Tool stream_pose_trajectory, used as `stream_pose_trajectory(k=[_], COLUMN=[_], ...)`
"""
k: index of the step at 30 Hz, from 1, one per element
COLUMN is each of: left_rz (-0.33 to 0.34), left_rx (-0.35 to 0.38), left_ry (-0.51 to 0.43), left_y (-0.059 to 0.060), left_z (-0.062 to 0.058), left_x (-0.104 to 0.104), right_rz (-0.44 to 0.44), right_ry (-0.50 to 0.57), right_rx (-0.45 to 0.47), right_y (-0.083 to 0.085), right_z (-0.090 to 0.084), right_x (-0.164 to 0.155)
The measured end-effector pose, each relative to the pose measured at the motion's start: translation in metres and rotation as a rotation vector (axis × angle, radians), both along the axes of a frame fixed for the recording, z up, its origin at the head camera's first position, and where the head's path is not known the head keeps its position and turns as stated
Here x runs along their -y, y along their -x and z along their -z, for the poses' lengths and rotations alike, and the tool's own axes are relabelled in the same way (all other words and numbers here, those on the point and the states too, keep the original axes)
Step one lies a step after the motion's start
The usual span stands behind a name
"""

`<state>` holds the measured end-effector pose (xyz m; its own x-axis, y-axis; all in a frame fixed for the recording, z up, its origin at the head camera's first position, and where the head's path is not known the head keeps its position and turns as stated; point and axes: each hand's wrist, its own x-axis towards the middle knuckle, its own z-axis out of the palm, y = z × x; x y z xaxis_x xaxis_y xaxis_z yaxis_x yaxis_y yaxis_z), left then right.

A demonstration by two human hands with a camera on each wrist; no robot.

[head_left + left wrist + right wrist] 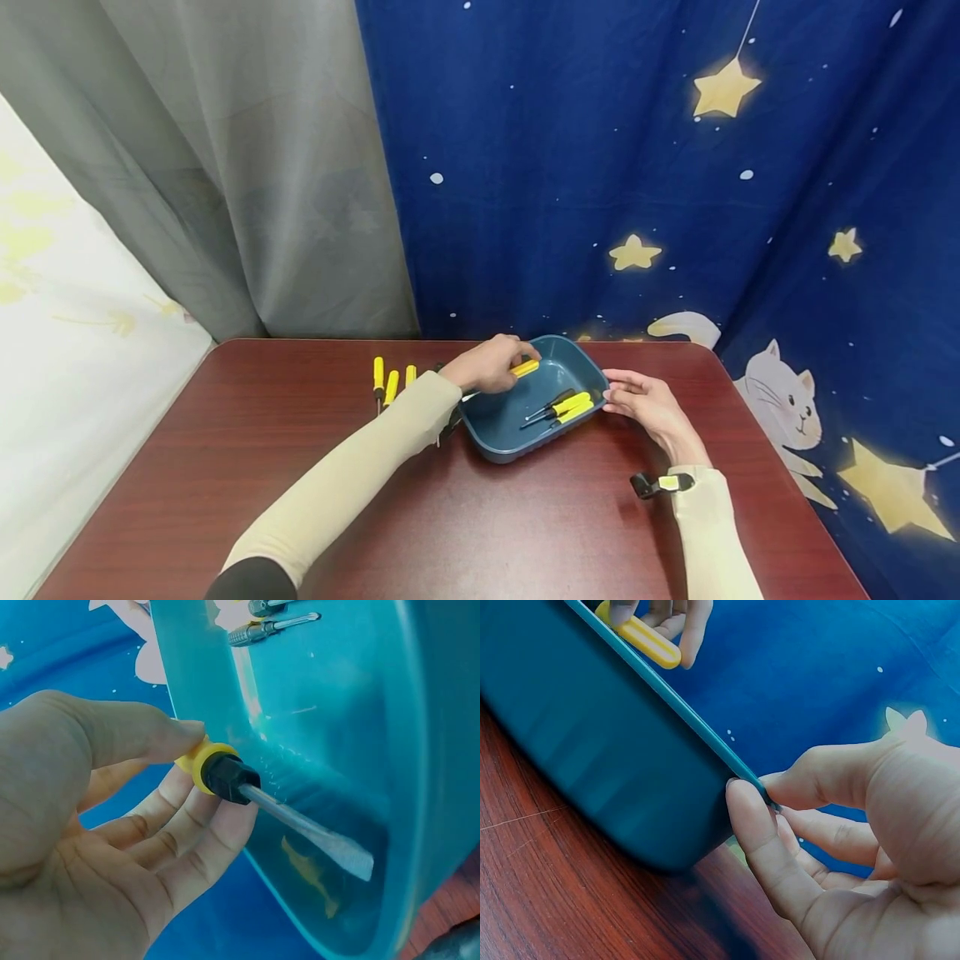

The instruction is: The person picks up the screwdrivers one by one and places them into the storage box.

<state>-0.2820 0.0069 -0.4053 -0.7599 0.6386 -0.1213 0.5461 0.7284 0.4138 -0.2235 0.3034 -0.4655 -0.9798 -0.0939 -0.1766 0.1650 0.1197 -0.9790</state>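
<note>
My left hand grips a flat-head screwdriver by its yellow handle, over the blue-green plastic bin. Its flat metal tip points down inside the bin in the left wrist view. At the bin's right corner, my right hand pinches the rim between thumb and fingers, close up in the right wrist view. Several smaller screwdrivers with yellow and black handles lie together on the bin floor, toward its right side.
Left of the bin, several yellow-handled screwdrivers lie on the dark red wooden table, partly hidden by the left sleeve. A blue star-patterned curtain and a grey curtain hang behind the table's back edge.
</note>
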Motion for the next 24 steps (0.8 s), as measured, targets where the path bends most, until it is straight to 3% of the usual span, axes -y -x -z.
stream_pose_trajectory(k=[8, 15, 24], left_rz=[0.029, 0.003, 0.037], left_rx=[0.05, 0.138, 0.12], left_ry=[-0.001, 0.004, 0.126], left_y=[0.009, 0.012, 0.02], left_z=[0.003, 0.008, 0.017], left_x=[-0.01, -0.022, -0.04], right_rz=[-0.007, 0.004, -0.001], right_ry=[-0.003, -0.02, -0.002], right_rx=[-0.007, 0.0, -0.011], right_y=[0.0, 0.002, 0.0], right_z=[0.0, 0.001, 0.001], right_x=[0.001, 0.001, 0.0])
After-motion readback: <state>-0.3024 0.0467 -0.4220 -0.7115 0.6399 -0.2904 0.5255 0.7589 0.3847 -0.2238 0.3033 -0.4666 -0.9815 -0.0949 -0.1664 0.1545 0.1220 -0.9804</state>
